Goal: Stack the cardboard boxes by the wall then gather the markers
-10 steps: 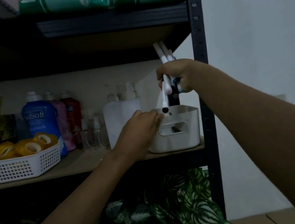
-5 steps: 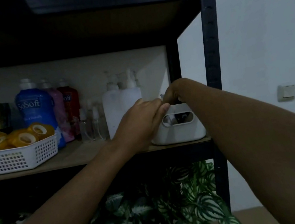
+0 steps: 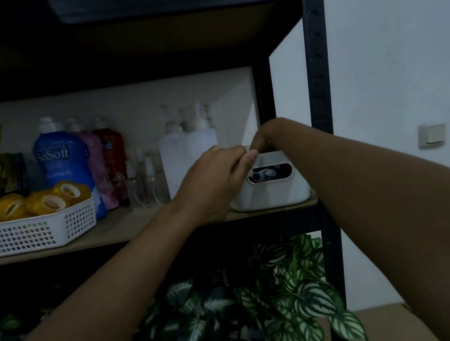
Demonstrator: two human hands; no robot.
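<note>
A small white bin (image 3: pixel 271 192) stands at the right end of the wooden shelf (image 3: pixel 127 227). Through its handle slot I see markers (image 3: pixel 265 175) lying inside. My left hand (image 3: pixel 216 177) grips the bin's left rim, thumb over the edge. My right hand (image 3: pixel 267 138) bends down over the top of the bin with its fingers dipped inside and hidden. Whether those fingers still hold any marker cannot be seen. A cardboard box (image 3: pixel 384 324) shows at the bottom right, on the floor by the wall.
A white mesh basket (image 3: pixel 33 232) with tape rolls sits at the shelf's left. Detergent bottles (image 3: pixel 63 161) and white pump bottles (image 3: pixel 186 152) stand behind. The black rack post (image 3: pixel 318 70) runs beside the bin. Potted plants (image 3: pixel 237 307) fill the shelf below.
My right hand, which held a bunch of markers above the bin a second ago, has come down into the bin. The markers now show through the slot. My left hand stays on the rim.
</note>
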